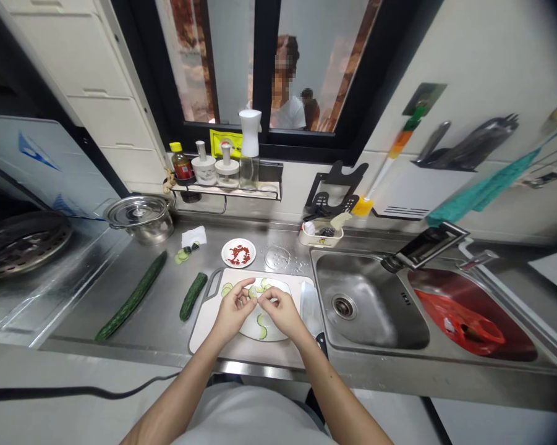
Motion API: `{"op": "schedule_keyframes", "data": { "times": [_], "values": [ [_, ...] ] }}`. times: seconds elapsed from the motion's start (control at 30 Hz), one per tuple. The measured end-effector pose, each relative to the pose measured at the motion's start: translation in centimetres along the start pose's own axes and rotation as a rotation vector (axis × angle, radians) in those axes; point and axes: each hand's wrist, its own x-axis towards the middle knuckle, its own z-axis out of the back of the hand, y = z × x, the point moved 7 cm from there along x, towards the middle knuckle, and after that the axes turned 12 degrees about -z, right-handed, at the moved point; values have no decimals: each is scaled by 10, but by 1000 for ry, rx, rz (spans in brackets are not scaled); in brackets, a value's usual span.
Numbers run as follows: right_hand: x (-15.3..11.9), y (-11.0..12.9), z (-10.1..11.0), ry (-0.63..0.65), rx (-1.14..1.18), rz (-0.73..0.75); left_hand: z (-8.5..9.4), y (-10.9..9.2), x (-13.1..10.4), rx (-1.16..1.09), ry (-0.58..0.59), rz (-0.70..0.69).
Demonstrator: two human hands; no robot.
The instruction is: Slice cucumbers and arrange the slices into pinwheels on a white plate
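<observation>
Above a white plate on the cutting board, my two hands meet at the fingertips. A pale, thin cucumber slice shows between them. My left hand pinches it with thumb and fingers; my right hand has thumb and forefinger closed at its other edge. Folded green-edged slices lie on the plate, with more near its far rim. Some loose cucumber slices rest on the board beside my left hand. A knife with a wide blade lies along the board's right side.
Left of the board are a cut cucumber and a long whole cucumber. Behind stand a small plate of red pieces and a lidded steel pot. At right, a sink adjoins a basin holding a red plastic bag.
</observation>
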Motion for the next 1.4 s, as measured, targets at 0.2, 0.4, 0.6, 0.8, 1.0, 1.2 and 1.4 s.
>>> {"op": "schedule_keyframes", "data": {
  "times": [0.2, 0.4, 0.6, 0.8, 1.0, 1.2, 1.4],
  "values": [
    [4, -7, -2, 32, 60, -59, -1, -4, -1, 81, -5, -43],
    [8, -21, -2, 172, 96, -142, -1, 13, -1, 50, -26, -30],
    [13, -39, -2, 176, -102, -148, -1, 36, -8, 206, 48, 10],
    [6, -47, -8, 196, -515, -189, -9, 62, -22, 451, 239, 113],
    [-3, -56, -19, 254, -752, -247, -23, 76, -34, 679, 376, 109],
    [-6, -66, -26, 270, -883, -250, -31, 82, -39, 811, 456, 69],
    [-6, -67, -28, 258, -937, -222, -35, 84, -41, 863, 465, 29]
  ]
}}
